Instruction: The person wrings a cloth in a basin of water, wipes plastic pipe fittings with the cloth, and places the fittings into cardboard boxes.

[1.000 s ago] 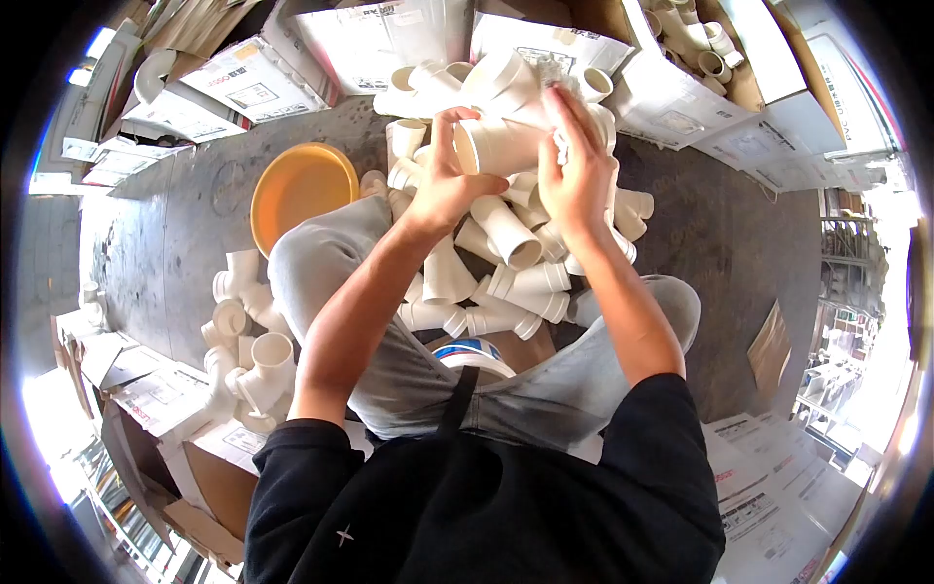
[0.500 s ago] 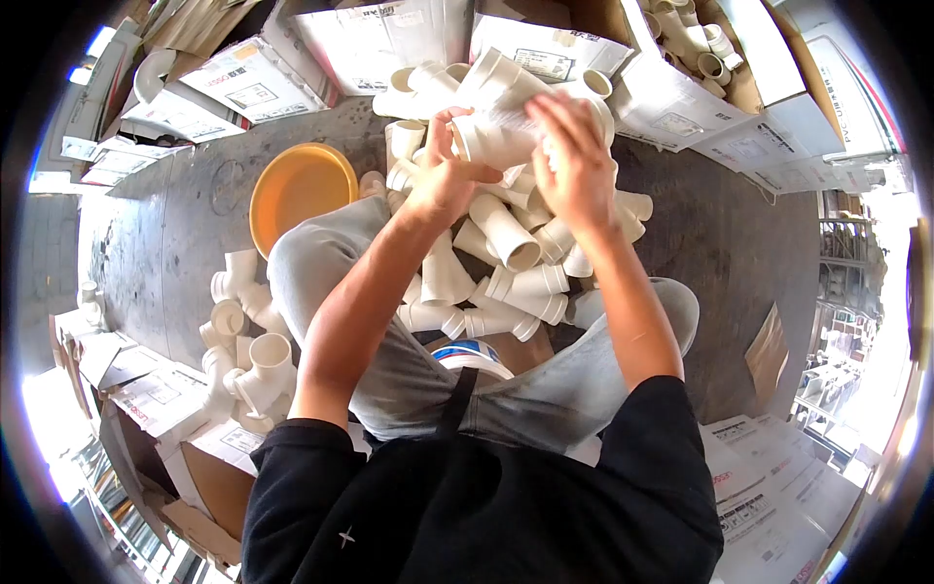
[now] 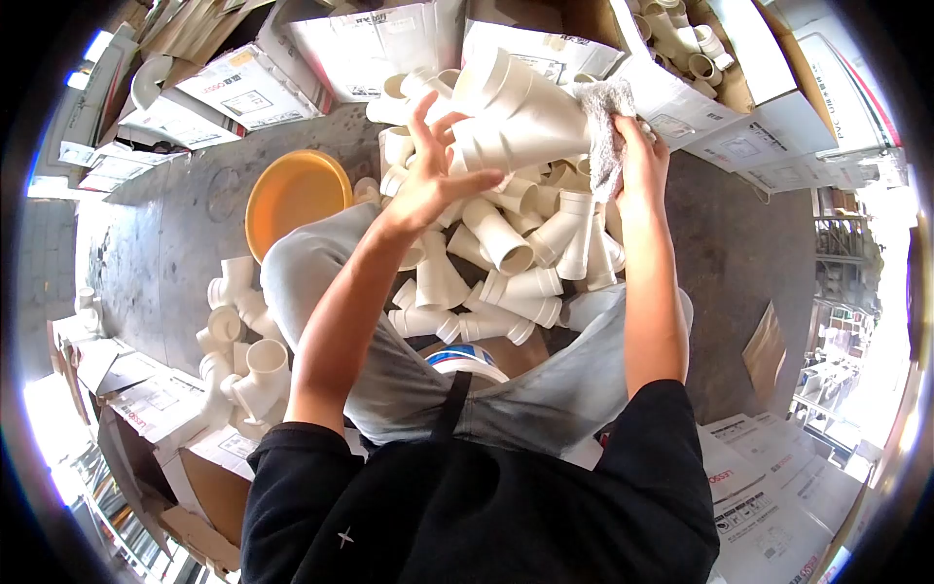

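A white plastic pipe Y-fitting (image 3: 530,109) is held up above a heap of similar fittings. My right hand (image 3: 642,161) is closed on a grey cloth (image 3: 605,122), which presses against the fitting's right end. On the other side, my left hand (image 3: 433,175) is open, its fingers and thumb spread around the lower left opening; whether the fingertips touch it I cannot tell. Below both hands, loose white pipe fittings (image 3: 496,237) are piled between my legs.
An orange basin (image 3: 300,200) stands on the floor left of the pile. Cardboard boxes (image 3: 375,49) line the far side, one holding fittings at the upper right. More fittings (image 3: 263,378) lie by my left knee. A white bucket (image 3: 467,362) sits beneath me.
My right hand has moved right, and the cloth now shows at the fitting's right end. The fitting is more fully in view. My left hand has shifted slightly left, fingers more spread.
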The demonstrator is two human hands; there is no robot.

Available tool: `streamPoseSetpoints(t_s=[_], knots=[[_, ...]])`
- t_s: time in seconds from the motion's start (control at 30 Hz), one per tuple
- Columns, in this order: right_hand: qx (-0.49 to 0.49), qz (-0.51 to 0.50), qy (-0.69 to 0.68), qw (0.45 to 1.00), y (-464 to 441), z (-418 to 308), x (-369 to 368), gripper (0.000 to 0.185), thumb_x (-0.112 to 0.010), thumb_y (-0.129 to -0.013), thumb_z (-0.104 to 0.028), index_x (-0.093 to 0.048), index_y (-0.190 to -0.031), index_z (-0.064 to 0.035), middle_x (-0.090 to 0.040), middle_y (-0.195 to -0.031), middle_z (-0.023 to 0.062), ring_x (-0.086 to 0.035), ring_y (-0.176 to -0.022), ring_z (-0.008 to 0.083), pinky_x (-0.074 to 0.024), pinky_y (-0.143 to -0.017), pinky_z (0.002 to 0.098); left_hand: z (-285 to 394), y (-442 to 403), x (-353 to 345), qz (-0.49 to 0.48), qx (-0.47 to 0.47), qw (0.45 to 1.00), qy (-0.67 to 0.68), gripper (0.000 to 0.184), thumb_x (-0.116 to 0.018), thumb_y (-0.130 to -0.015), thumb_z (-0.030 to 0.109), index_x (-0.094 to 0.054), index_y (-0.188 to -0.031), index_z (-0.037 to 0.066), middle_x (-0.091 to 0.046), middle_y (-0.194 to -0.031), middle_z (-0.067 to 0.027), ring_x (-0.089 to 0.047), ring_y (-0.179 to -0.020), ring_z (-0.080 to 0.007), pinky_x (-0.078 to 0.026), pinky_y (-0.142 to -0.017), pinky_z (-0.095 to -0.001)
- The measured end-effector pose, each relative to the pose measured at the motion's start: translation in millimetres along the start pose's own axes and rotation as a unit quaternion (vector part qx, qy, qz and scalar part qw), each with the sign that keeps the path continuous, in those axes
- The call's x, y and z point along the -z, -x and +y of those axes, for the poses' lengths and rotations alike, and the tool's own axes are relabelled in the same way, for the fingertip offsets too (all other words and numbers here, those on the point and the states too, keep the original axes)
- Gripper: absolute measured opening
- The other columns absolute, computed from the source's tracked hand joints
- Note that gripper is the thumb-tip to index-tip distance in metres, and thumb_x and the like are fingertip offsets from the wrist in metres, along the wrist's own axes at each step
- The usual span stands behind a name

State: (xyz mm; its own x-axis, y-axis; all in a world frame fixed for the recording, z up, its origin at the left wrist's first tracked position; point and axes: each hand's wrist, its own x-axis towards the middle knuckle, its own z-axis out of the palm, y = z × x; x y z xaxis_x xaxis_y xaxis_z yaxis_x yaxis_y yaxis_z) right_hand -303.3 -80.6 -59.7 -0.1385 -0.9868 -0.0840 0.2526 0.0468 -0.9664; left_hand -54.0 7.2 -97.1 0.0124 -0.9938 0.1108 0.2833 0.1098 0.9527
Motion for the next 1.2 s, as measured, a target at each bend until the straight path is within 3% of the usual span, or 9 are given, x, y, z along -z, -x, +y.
streamPoseSetpoints(t_s=[0.17, 0.33, 0.4, 0.67, 0.8, 0.9, 0.97, 1.1, 1.2], knots=[[0.212, -0.061, 0.225, 0.949, 8.1, -2.4, 6.8, 0.025, -0.073, -0.087, -0.009, -0.071, -0.105, 0.0079, -0.073, -0.093, 0.0098, -0.066, -0.078, 0.0122, -0.0537, -0.071, 0.0299, 7.8, -13.3, 22.6, 0.025, 0.085, 0.995, -0.044, 0.096, -0.072, -0.094, 0.049, -0.018, -0.163, 0.009, -0.045, -0.149, -0.0323, -0.05, -0.136, -0.0379, -0.036, -0.117, -0.0502], [0.303, -0.074, 0.203, 0.928, 12.0, 3.0, 5.8, 0.024, -0.073, -0.086, -0.01, -0.071, -0.102, 0.0073, -0.073, -0.087, 0.0076, -0.066, -0.077, 0.0125, -0.0533, -0.072, 0.0291, 19.7, -7.5, 12.1, -0.007, 0.21, 0.978, -0.012, 0.08, -0.067, -0.096, 0.05, -0.033, -0.159, 0.013, -0.053, -0.144, -0.0186, -0.062, -0.122, -0.0299, -0.053, -0.101, -0.0491], [0.371, -0.092, 0.219, 0.898, 12.0, 2.8, 3.6, 0.024, -0.072, -0.087, -0.011, -0.072, -0.103, 0.0066, -0.073, -0.087, 0.0068, -0.065, -0.076, 0.0116, -0.0529, -0.07, 0.0282, 16.0, -7.7, 14.0, -0.021, 0.2, 0.978, 0.052, 0.075, -0.068, -0.096, 0.043, -0.036, -0.156, 0.012, -0.053, -0.144, -0.0183, -0.062, -0.122, -0.0301, -0.056, -0.098, -0.0484], [0.152, 0.141, -0.13, 0.97, 10.6, -15.6, -7.3, 0.044, -0.071, -0.089, -0.013, -0.06, -0.127, 0.0062, -0.07, -0.102, 0.0105, -0.066, -0.08, 0.0151, -0.0542, -0.068, 0.0316, 3.8, -7.3, 18.4, 0.03, 0.14, 0.98, 0.141, 0.067, -0.073, -0.09, 0.012, -0.039, -0.147, 0.013, -0.052, -0.141, -0.0165, -0.057, -0.129, -0.0329, -0.055, -0.102, -0.0542], [0.242, 0.04, 0.134, 0.96, 24.2, -1.5, 0.4, 0.036, -0.068, -0.092, -0.013, -0.064, -0.123, 0.0069, -0.071, -0.112, 0.0146, -0.068, -0.093, 0.0189, -0.0551, -0.083, 0.036, -0.7, -9.0, 11.9, 0.037, 0.131, 0.978, 0.158, 0.069, -0.074, -0.086, 0.002, -0.039, -0.145, 0.014, -0.05, -0.142, -0.0153, -0.057, -0.129, -0.034, -0.056, -0.102, -0.0552], [0.54, -0.1, 0.368, 0.75, 10.3, 4.9, -8.2, 0.04, -0.068, -0.09, -0.007, -0.064, -0.129, -0.0045, -0.062, -0.136, 0.0179, -0.062, -0.126, 0.0335, -0.0518, -0.102, 0.0452, 4.0, -7.9, 3.3, 0.034, 0.136, 0.98, 0.141, 0.07, -0.075, -0.084, -0.002, -0.04, -0.143, 0.013, -0.049, -0.141, -0.0145, -0.057, -0.128, -0.0334, -0.058, -0.099, -0.054], [0.513, -0.138, 0.468, 0.706, 20.4, 7.3, -16.3, 0.048, -0.072, -0.085, -0.001, -0.063, -0.132, -0.0105, -0.049, -0.153, 0.019, -0.048, -0.142, 0.0409, -0.0461, -0.111, 0.0503, 7.1, -4.0, -2.1, 0.022, 0.145, 0.98, 0.131, 0.072, -0.077, -0.082, -0.003, -0.04, -0.142, 0.011, -0.049, -0.14, -0.0141, -0.058, -0.126, -0.0325, -0.059, -0.097, -0.0527], [0.42, -0.097, 0.381, 0.818, 21.3, 14.4, -21.4, 0.055, -0.074, -0.082, 0.003, -0.062, -0.133, -0.0119, -0.054, -0.137, 0.0164, -0.052, -0.132, 0.0374, -0.0456, -0.11, 0.05, -0.9, 6.7, -10.6, 0.002, 0.084, 0.996, 0.007, 0.076, -0.085, -0.078, -0.002, -0.038, -0.138, 0.002, -0.051, -0.133, -0.0194, -0.068, -0.109, -0.0303, -0.062, -0.088, -0.04], [0.443, -0.032, 0.452, 0.774, 18.3, 14.8, -20.0, 0.044, -0.076, -0.083, -0.006, -0.066, -0.126, -0.0111, -0.058, -0.127, 0.0137, -0.055, -0.126, 0.0335, -0.0458, -0.106, 0.0488, -6.0, 12.4, -14.7, 0.002, 0.023, 0.994, -0.108, 0.076, -0.091, -0.071, 0.005, -0.048, -0.134, 0.003, -0.049, -0.127, -0.0151, -0.058, -0.12, -0.0283, -0.06, -0.09, -0.0393]])
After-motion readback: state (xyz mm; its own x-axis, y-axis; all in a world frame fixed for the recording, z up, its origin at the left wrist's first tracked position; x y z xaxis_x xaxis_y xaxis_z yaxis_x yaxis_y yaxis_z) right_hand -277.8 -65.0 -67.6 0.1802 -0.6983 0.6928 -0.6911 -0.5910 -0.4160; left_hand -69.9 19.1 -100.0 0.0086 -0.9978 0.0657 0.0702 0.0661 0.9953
